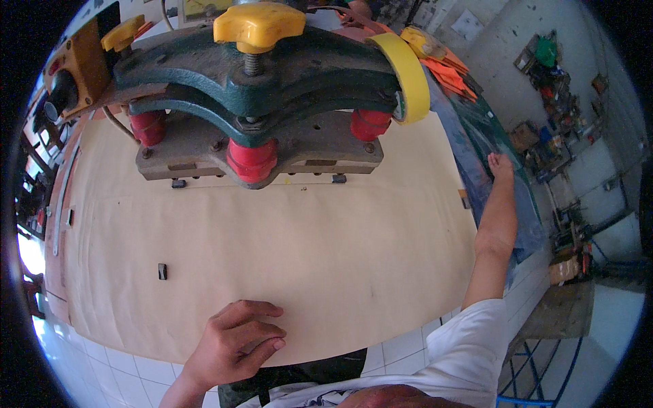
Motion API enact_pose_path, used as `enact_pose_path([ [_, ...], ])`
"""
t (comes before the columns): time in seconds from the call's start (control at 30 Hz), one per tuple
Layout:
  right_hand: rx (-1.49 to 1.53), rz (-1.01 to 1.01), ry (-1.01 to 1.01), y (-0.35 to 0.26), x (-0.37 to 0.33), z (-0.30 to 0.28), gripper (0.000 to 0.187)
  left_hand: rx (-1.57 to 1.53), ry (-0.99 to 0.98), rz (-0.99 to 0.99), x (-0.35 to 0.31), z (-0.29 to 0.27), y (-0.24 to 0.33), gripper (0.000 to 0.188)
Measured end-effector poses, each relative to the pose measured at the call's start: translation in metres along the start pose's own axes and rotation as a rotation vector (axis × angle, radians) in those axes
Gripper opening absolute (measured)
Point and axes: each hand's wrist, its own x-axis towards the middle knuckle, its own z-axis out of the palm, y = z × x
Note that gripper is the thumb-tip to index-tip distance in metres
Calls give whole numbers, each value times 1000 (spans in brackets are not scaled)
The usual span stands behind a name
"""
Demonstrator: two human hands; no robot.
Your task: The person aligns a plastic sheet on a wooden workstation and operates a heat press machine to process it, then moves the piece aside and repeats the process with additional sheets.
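Note:
My left hand (239, 338) hovers over the near edge of a large tan sheet (299, 258), low in the view. Its fingers are loosely bent and apart, with nothing between them. My right arm stretches out to the right, past the sheet's edge. There my right hand (501, 164) is at a bluish plastic-like sheet (469, 146) beside the work surface. Its fingers are drawn together; what they hold, if anything, is too small to make out. Above the tan sheet stands a dark green machine head (183, 78) with a yellow star-shaped knob (258, 26) and red rubber-like mounts (252, 160).
A roll of yellow tape (411, 78) hangs on the machine's right end. An orange control box (80, 68) sits at its left. A small dark block (162, 271) lies on the tan sheet. Orange cloths (449, 71) lie at the back right; a blue metal frame (544, 370) stands lower right.

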Motion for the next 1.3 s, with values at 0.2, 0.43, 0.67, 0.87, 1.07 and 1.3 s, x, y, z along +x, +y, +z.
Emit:
enact_pose_path([
  [0.2, -99, -88, 49, -17, 7, -6, 33, -23, 3, 19, -3, -3, -2, 9],
  [0.43, -6, -39, -34, -11, -14, 6, 34, -34, 5, 5, -3, -2, -3, 9],
  [0.67, -156, -45, 43, 1, -27, 20, 41, -19, 9, 1, -2, -3, -1, 9],
  [0.87, -253, -147, 31, -36, 2, -6, 39, -53, 1, 23, -5, -5, -6, 9],
  [1.07, -1065, -416, 66, -43, -84, -14, 32, -17, -10, 8, -2, -3, 6, 9],
  [1.3, -1709, 203, 156, -120, -123, -115, 49, 109, -46, 88, 1, 5, 0, 15],
])
